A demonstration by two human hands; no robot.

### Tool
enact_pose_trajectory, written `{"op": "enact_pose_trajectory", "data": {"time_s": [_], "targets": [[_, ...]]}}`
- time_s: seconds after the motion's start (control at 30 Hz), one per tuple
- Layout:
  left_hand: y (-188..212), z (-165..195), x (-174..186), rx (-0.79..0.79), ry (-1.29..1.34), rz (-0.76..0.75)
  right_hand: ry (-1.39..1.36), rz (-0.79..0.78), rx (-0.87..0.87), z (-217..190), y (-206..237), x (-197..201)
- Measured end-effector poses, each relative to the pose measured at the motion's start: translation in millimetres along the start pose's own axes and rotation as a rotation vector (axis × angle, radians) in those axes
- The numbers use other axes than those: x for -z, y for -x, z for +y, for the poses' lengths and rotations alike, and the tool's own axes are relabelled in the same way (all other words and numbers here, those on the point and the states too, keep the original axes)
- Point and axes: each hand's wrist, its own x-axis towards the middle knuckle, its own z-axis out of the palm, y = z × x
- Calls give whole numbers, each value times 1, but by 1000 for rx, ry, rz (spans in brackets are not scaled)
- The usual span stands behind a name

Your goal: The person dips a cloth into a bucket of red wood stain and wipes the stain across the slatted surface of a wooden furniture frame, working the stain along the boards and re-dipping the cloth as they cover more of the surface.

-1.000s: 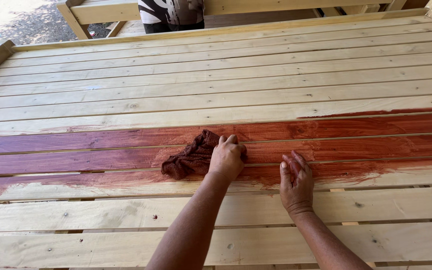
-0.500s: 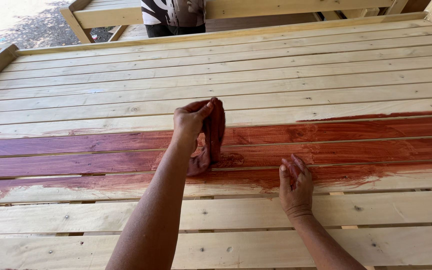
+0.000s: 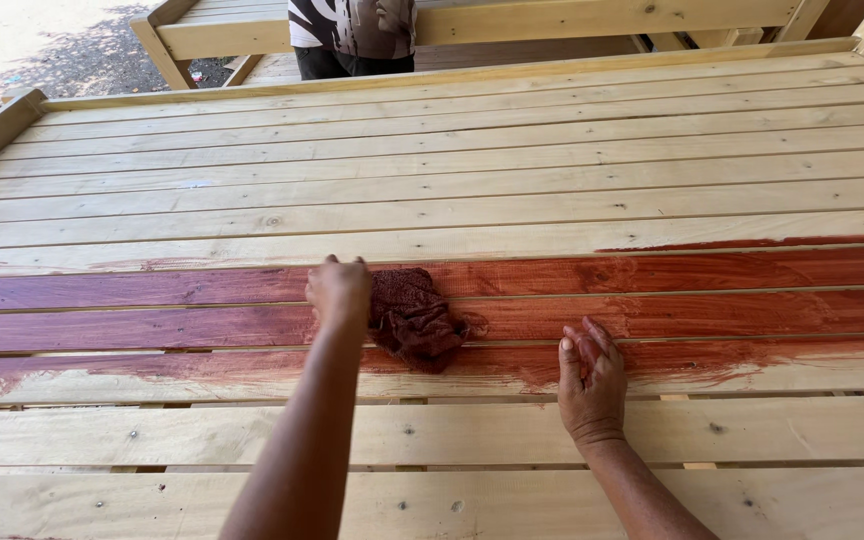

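Left hand [image 3: 339, 290] grips the crumpled, red-stained rag [image 3: 414, 318] on the slatted pale wooden platform [image 3: 452, 180]. Right hand [image 3: 590, 385] lies flat and open on the wet red stained band [image 3: 702, 275], holding nothing — likely palm smudges, and stain could seep unevenly past the ragged lower edge.

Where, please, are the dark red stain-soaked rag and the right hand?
dark red stain-soaked rag [image 3: 414, 320], head view, on its bunched middle.
right hand [image 3: 589, 385], head view, on the back of the hand.

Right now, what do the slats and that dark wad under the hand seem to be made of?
Slats: pale softwood by the look, with knots and grain; three are stained wet reddish-brown. Wad: probably a cloth rag, crumpled in soft folds and soaked dark red, held by the left hand.
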Motion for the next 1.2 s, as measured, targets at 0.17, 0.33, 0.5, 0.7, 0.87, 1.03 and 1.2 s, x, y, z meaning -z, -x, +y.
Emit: {"op": "enact_pose_trajectory", "data": {"time_s": [0.17,0.33,0.5,0.7,0.87,1.03,1.2], "targets": [[83,24,-45,53,-373,-198,-41,3,-5,-5,3,3],[125,36,-76,-211,-619,-121,-124,-27,-58,-5,2,1],[140,41,-118,-627,-520,-262,46,26,80,1,1,3],[70,-11,-81,-768,-423,-143,-3,10,36,4,3,6],[-44,-111,42,-513,-337,113,53,25,68,4,4,8],[-139,-178,145,-170,-231,508,72,-8,24,-2,5,9],[-156,-177,126,-73,-124,512,38,-24,-67,-10,4,6]]}}
